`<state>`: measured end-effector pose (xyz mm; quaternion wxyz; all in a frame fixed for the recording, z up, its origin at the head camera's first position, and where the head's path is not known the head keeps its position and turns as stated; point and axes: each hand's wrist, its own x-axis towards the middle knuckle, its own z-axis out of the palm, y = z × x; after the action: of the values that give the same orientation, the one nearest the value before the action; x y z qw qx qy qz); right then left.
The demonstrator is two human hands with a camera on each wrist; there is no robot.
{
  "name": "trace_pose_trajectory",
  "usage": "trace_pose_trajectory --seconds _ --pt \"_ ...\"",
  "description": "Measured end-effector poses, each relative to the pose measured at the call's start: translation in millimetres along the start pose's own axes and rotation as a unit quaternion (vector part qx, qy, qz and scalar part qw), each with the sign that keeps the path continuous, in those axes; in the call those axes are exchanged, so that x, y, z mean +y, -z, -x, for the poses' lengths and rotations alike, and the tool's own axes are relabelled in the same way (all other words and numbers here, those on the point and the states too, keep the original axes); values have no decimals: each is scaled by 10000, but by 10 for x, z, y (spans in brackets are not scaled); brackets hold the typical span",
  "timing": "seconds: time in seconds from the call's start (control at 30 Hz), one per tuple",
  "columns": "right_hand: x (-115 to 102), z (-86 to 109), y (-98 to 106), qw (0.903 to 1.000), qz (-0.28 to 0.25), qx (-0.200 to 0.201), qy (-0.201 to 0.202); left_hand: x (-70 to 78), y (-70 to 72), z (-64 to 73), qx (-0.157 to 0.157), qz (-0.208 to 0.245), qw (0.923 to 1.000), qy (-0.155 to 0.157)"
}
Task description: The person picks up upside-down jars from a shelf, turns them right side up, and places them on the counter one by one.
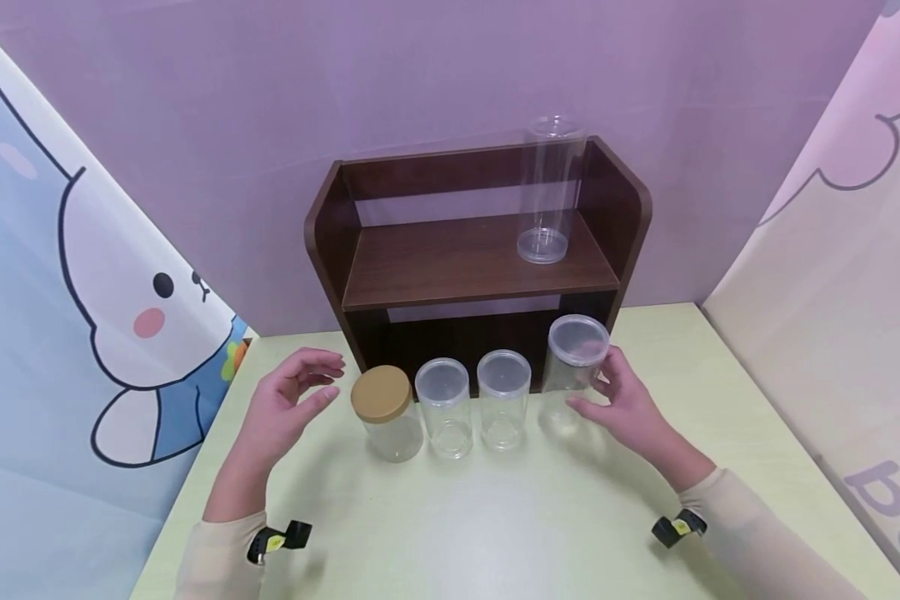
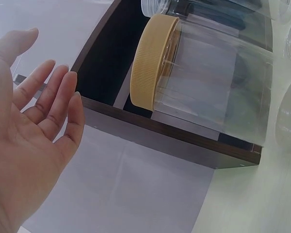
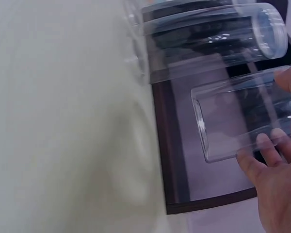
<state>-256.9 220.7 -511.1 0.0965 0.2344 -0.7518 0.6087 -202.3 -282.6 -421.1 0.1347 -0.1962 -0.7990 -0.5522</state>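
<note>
My right hand (image 1: pixel 630 412) grips a clear lidded jar (image 1: pixel 579 340) from its right side, thumb in front and fingers around the wall. In the right wrist view that jar's base (image 3: pixel 203 131) stands off the tabletop, in front of the shelf's lower opening. My left hand (image 1: pixel 288 404) is raised, palm turned inward, with fingers relaxed and nothing in them. Just right of it stands a clear jar with a tan screw lid (image 1: pixel 382 396), apart from the fingers. Between the hands are two clear jars with translucent lids, one left (image 1: pixel 444 408) and one right (image 1: pixel 504 400).
A dark brown two-level shelf (image 1: pixel 472 258) stands behind the jars at the back of the pale table (image 1: pixel 457 525). On its upper board, toward the right, is a tall clear cylinder (image 1: pixel 542 247). Printed cloth panels (image 1: pixel 150 392) line the sides.
</note>
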Motion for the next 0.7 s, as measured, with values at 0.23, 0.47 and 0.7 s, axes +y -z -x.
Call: trace_pose_trajectory --seconds 0.23,0.47,0.7 --pt "90 58 -57 9980 527 -226 -268 -6 4 4 0 -58 9999 90" --pt "197 98 -90 9977 548 -289 -259 -11 7 5 -14 -66 9999 144" --pt "253 127 -135 9973 514 -436 -293 -23 6 2 -46 -69 9999 146"
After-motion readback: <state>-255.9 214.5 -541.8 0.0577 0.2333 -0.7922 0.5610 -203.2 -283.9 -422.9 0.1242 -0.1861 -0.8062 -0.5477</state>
